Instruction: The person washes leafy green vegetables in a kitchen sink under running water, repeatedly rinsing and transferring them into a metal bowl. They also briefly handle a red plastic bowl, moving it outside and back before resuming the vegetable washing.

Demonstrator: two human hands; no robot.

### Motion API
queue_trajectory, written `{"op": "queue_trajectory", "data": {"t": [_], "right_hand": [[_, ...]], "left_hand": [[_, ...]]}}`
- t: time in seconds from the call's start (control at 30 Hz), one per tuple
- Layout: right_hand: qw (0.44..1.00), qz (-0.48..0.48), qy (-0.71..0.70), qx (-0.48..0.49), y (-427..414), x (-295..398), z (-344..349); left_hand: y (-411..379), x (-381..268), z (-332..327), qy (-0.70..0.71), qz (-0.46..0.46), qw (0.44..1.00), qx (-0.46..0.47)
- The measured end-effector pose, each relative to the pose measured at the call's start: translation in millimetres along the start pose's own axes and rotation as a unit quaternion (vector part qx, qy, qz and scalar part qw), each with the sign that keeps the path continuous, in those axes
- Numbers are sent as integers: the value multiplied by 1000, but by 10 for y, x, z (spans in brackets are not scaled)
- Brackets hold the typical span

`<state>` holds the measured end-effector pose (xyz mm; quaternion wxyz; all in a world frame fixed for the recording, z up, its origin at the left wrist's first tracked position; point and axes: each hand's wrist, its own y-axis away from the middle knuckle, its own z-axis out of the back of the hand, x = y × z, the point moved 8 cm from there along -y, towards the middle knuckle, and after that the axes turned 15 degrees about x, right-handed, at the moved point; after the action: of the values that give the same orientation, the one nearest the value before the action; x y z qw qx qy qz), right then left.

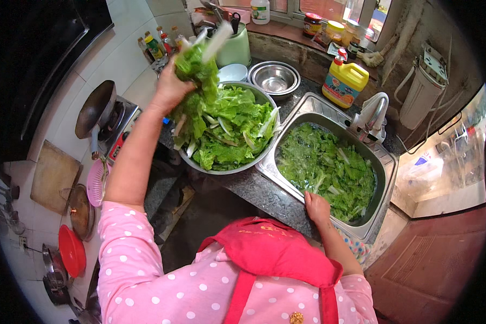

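Note:
A bunch of leafy green lettuce (200, 60), white stems pointing up and slightly blurred, is held in my left hand (174, 87). That hand is raised over the left side of a wide metal basin (210, 170) heaped with loose lettuce leaves (235, 129). To the right, a stainless steel sink (389, 178) contains water with many green leaves (328, 166) floating in it. My right hand (318, 206) rests at the sink's front rim, fingers curled, close to a pale stem. Whether it grips the rim is unclear.
Nested steel bowls (275, 79) and a pale bowl (233, 73) stand behind the basin. A yellow detergent jug (344, 85) is behind the sink, near the faucet (374, 113). At left, a wok (95, 109) sits by a gas stove (123, 133). Jars (312, 24) line the windowsill.

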<state>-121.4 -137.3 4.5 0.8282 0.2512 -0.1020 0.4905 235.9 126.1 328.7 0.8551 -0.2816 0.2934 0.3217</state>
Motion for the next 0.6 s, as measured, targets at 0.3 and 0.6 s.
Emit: {"op": "queue_trajectory", "data": {"t": [0.3, 0.6], "right_hand": [[1000, 2, 14, 10, -27, -22, -69], [1000, -4, 8, 6, -17, -20, -32]], "left_hand": [[304, 1717, -1030, -146, 239, 956, 83], [190, 1278, -825, -283, 269, 867, 311]]}}
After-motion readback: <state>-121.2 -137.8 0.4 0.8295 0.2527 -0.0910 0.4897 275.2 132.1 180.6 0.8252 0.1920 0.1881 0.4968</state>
